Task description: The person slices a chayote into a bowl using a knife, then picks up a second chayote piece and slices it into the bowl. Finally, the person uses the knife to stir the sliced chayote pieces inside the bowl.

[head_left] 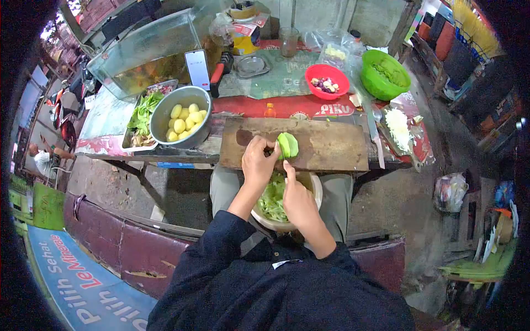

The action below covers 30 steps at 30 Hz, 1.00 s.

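Note:
Pale green vegetable pieces stand on the wooden board, cut faces showing. My left hand touches their left side with its thumb and fingertips pinched together. My right hand is just below, its index finger stretched toward the pieces and the other fingers curled; whatever tool it grips is too hidden to make out. Under both hands, between my knees, a cream bowl holds light green shreds.
A grey pot of peeled potatoes stands left of the board, beside a tray of leafy greens. A knife and white shreds lie right. Behind are a red bowl, green basin and phone.

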{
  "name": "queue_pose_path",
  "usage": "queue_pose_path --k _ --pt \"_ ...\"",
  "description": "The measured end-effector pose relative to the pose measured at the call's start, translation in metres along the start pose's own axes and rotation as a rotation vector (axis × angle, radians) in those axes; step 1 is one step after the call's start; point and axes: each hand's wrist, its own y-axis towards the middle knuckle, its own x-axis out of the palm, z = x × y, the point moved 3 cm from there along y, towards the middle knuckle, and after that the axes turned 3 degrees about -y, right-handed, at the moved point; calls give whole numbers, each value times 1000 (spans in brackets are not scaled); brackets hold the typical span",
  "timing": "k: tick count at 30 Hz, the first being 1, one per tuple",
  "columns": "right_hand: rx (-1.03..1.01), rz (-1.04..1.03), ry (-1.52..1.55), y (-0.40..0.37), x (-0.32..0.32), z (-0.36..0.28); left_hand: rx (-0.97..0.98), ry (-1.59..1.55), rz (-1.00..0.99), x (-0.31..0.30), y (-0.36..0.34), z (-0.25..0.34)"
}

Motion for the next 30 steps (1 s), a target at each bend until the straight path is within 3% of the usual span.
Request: queue_pose_path --k 11,15,17,21,27,30 --pt "-18 1 106 -45 -33 -3 -17 -102 -36 -4 0 -5" --pt "-55 28 94 -21 -16 -4 34 -49 -23 -8 2 1" --pt "-17 -3 -57 -6 -3 -4 6 -91 -45 -5 -1 -2" --pt "-3 -29 -41 -24 -3 1 79 -50 -11 -5 1 -2" --pt "-70 15 70 -49 -31 -4 -28 -141 -87 -7 0 -1" --pt "-94 35 67 -28 -13 -3 85 -111 -25 -10 -1 1"
